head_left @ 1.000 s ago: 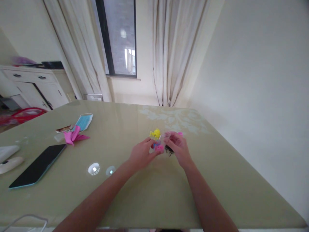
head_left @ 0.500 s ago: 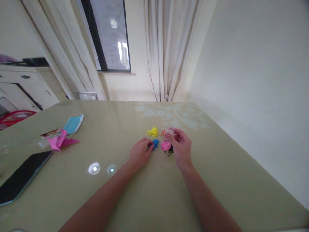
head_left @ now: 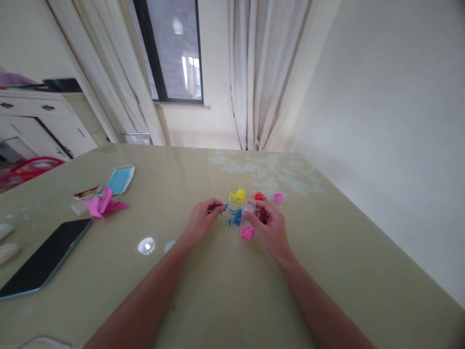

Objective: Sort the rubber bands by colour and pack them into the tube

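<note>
My left hand (head_left: 205, 215) is closed in a pinch on some blue elastic bands (head_left: 225, 207), just left of the piles on the table. My right hand (head_left: 269, 222) grips a small clear plastic jar (head_left: 249, 208), which has pink at its lower end (head_left: 247, 233). Between the hands lies a loose pile of blue elastic bands (head_left: 237, 216). Behind it sits a yellow clump of bands (head_left: 239, 195), and a red clump (head_left: 260, 196) shows beyond my right fingers. A pink cup-shaped piece (head_left: 278, 198) stands to the right. What lies behind my right fingers is mostly hidden.
A black-screened tablet or phone (head_left: 47, 257) rests on the left of the glossy table (head_left: 218, 291). Beyond it are a folded pink paper bird (head_left: 103, 204), a blue face mask (head_left: 120, 181) and a small card (head_left: 86, 192). A wall (head_left: 392, 145) borders the right side.
My left hand went down to the blue pile, then drew back left with blue bands in its fingers. My right hand has turned the clear jar more upright, uncovering the red clump and pink cup.
</note>
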A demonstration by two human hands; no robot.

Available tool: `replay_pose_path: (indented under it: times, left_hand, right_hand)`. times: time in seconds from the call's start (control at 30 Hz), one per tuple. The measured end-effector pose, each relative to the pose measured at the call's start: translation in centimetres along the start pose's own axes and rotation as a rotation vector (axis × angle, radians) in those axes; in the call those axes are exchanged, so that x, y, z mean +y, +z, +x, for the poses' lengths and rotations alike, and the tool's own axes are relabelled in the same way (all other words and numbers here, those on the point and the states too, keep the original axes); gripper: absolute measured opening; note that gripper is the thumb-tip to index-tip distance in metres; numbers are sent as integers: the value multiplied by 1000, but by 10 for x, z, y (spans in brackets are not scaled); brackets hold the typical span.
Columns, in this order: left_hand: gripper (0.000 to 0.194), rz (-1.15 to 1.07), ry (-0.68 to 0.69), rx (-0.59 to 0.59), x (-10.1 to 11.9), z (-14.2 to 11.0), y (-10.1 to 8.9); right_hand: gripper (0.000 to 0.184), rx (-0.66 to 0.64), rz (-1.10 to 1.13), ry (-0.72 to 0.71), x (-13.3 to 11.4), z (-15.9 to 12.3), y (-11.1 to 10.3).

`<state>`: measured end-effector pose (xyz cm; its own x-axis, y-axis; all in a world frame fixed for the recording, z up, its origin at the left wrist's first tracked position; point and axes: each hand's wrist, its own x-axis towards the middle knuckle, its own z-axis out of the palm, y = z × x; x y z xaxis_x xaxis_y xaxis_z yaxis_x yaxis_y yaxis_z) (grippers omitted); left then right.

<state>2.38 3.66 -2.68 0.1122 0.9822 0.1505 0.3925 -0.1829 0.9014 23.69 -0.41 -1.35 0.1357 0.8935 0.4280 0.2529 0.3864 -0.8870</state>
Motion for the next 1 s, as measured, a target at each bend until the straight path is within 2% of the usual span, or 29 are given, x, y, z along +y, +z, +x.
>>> replay_pose_path:
  times: [0.1, 0.27, 0.4, 0.53, 0.8, 0.9, 1.0]
  left_hand:
    - [31, -49, -23, -30, -1, 1, -2]
    - [27, -117, -40, -1, -4, 2, -1]
    - [20, -62, -21, -21, -2, 2, -2]
    - [22, 0, 1, -37, 1, 1, -5]
    - [17, -73, -17, -33, 2, 3, -8]
    - [15, -91, 37, -14, 8, 2, -10]
    - [13, -42, 207, 77, 16, -3, -12]
  right_hand:
    - [35, -19, -47, -16, 1, -1, 0]
    - [38, -23, -70, -35, 4, -1, 0]
    - [38, -21, -81, -48, 4, -1, -1]
    - [36, -29, -96, -55, 5, -1, -1]
    - [37, -33, -127, -92, 7, -1, -1]
    - [38, -43, -183, -146, 3, -2, -1]
    - [37, -55, -284, -225, -3, -4, -2]
